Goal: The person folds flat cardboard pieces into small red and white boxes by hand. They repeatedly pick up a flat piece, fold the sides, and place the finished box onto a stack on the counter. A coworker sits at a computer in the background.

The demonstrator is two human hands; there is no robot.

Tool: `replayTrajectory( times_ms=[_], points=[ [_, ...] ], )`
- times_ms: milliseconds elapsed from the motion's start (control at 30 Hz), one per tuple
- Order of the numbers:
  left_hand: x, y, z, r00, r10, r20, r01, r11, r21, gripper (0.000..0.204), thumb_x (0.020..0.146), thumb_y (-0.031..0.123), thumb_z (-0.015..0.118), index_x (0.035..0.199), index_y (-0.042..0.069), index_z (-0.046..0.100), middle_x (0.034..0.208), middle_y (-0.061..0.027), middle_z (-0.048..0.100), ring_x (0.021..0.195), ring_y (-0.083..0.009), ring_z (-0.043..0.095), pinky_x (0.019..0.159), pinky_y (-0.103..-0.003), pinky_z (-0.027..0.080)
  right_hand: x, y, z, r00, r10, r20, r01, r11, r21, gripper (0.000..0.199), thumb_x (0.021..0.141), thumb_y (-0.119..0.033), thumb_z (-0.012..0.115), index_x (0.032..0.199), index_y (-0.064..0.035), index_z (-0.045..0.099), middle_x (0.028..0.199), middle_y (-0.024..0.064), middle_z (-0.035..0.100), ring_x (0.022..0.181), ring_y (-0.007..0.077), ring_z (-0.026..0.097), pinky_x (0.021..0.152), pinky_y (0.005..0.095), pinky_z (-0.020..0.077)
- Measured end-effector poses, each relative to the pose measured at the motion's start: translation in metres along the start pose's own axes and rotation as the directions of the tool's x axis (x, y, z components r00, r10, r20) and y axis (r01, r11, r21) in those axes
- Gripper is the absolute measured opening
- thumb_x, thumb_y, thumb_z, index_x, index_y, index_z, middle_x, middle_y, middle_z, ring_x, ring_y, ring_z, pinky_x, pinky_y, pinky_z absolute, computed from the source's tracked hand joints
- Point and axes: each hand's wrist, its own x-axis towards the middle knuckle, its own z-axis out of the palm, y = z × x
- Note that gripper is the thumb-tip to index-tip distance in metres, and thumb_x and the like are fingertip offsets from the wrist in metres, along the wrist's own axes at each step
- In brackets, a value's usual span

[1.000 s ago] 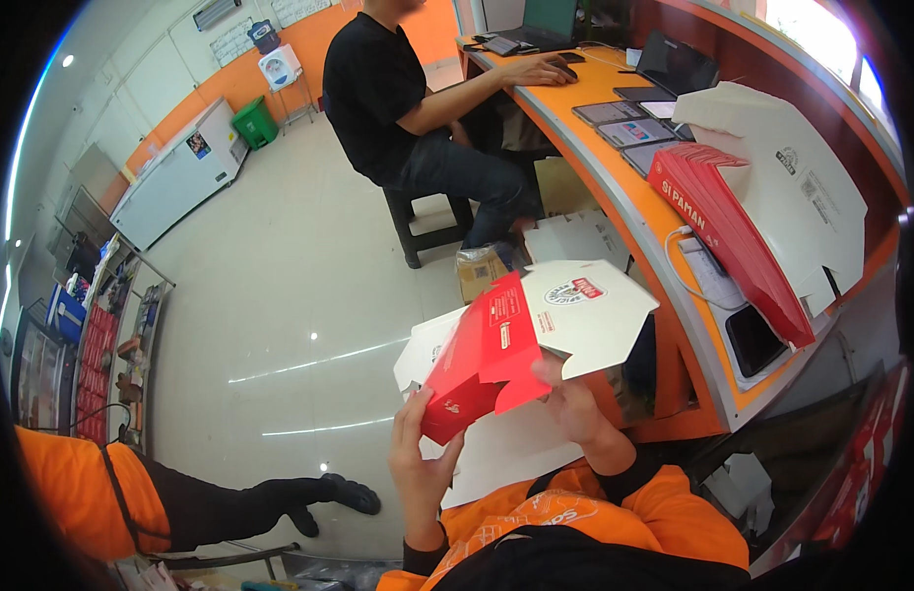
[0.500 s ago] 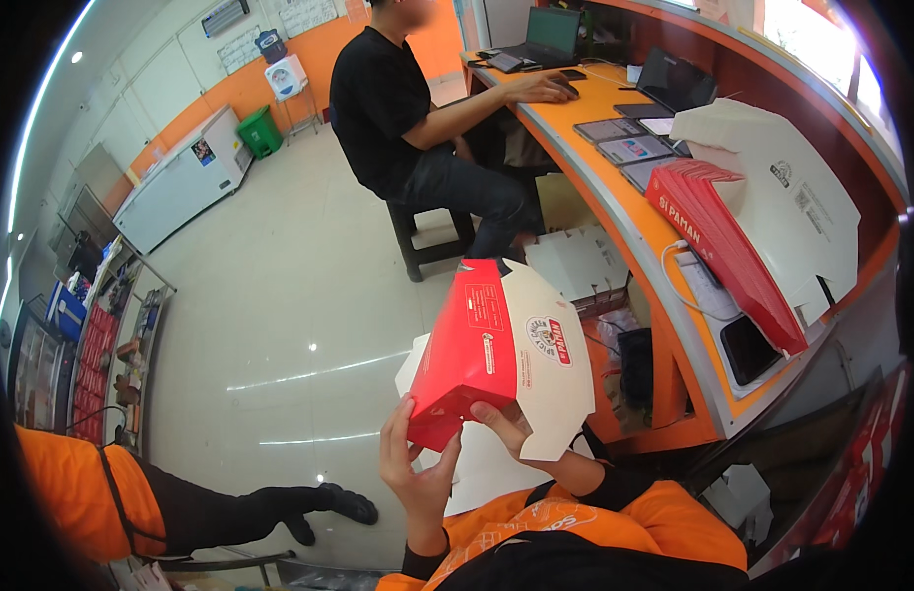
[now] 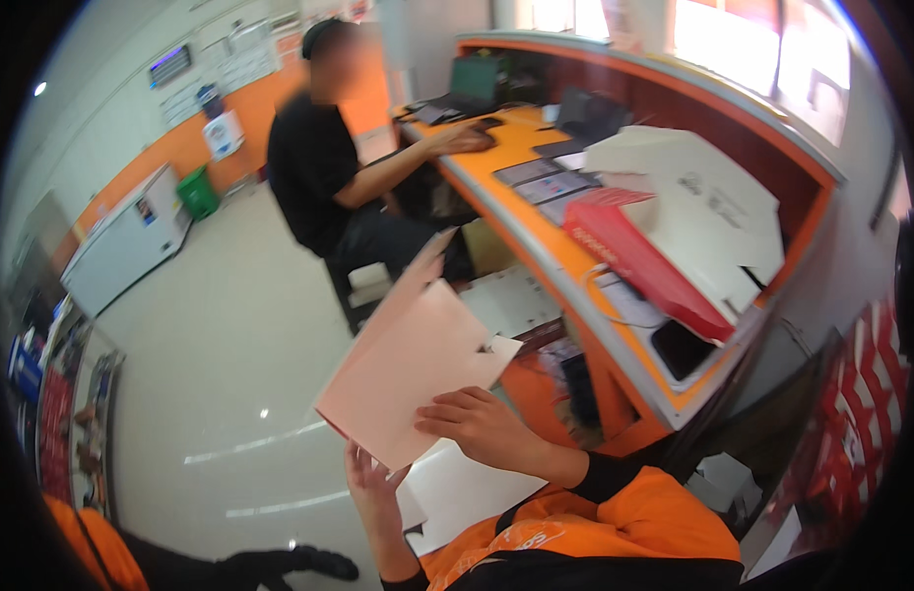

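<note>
A partly folded cardboard food box (image 3: pixel 408 364) is tilted in front of me, its pale inner face toward me and a notched tab at its right. My left hand (image 3: pixel 373 492) grips its lower left corner, with fingertips partly hidden behind the board. Across the lower right part of the panel lies my right hand (image 3: pixel 477 426), fingers bent over the pale face and thumb out of sight. Below both hands, another white cardboard piece (image 3: pixel 477 488) rests by my lap.
To the right, an orange-topped desk (image 3: pixel 521 128) bears a large red and white open box (image 3: pixel 664 231), a black phone (image 3: pixel 682 347), tablets (image 3: pixel 546 182) and laptops (image 3: pixel 474 84). A person in black (image 3: pixel 319 167) sits beside it. Another person's orange sleeve (image 3: pixel 93 542) shows lower left.
The box has turned from its red and white printed outside to its pale inside. My right hand has moved from the lower edge onto the panel. The view has shifted.
</note>
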Motion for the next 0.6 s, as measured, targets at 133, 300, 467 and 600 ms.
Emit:
replayTrajectory(
  times_ms=[133,300,467,600],
  points=[
    [-0.001,0.002,0.001,0.957,0.114,0.267,-0.117,0.993,-0.006,0.084,0.08,0.054,0.061,0.139,0.005,0.027,0.133,-0.0158,0.042,0.121,-0.0322,0.046,0.104,-0.039,0.032,0.019,-0.004,-0.08,0.989,0.0,-0.149,-0.025,0.986,-0.165,0.039,0.074,-0.004,0.056,0.112,-0.0084,0.059,0.115,0.0057,0.06,0.107,0.0234,0.054,0.091,0.0358,0.042],
    [0.003,-0.07,-0.059,0.958,0.26,0.124,-0.264,0.621,0.738,0.069,0.086,0.047,0.056,0.134,0.004,0.032,0.126,-0.0192,0.048,0.119,-0.0312,0.048,0.102,-0.042,0.034,0.017,-0.02,-0.174,0.916,0.087,-0.391,-0.251,0.885,-0.393,0.038,0.072,0.001,0.052,0.107,-0.0085,0.062,0.108,0.005,0.064,0.096,0.0227,0.059,0.083,0.0362,0.0459],
    [-0.037,-0.112,-0.09,0.989,0.106,-0.1,0.058,0.342,0.938,0.076,0.078,0.026,0.064,0.131,-0.015,0.028,0.132,-0.0327,0.036,0.121,-0.0475,0.034,0.105,-0.048,0.026,-0.009,0.013,-0.229,0.801,0.347,-0.487,-0.595,0.545,-0.591,0.024,0.072,0.0,0.052,0.093,-0.0064,0.061,0.086,0.0098,0.065,0.085,0.025,0.061,0.075,0.0356,0.0457],
    [-0.05,-0.141,-0.104,0.993,0.121,-0.001,-0.062,0.512,0.857,0.086,0.072,0.03,0.072,0.132,-0.011,0.028,0.13,-0.0345,0.037,0.12,-0.0496,0.034,0.104,-0.048,0.026,-0.017,0.056,-0.231,0.662,0.579,-0.476,-0.716,0.3,-0.63,0.016,0.072,-0.004,0.053,0.086,-0.0064,0.061,0.077,0.0133,0.065,0.072,0.0286,0.064,0.067,0.038,0.0479]
  ],
)
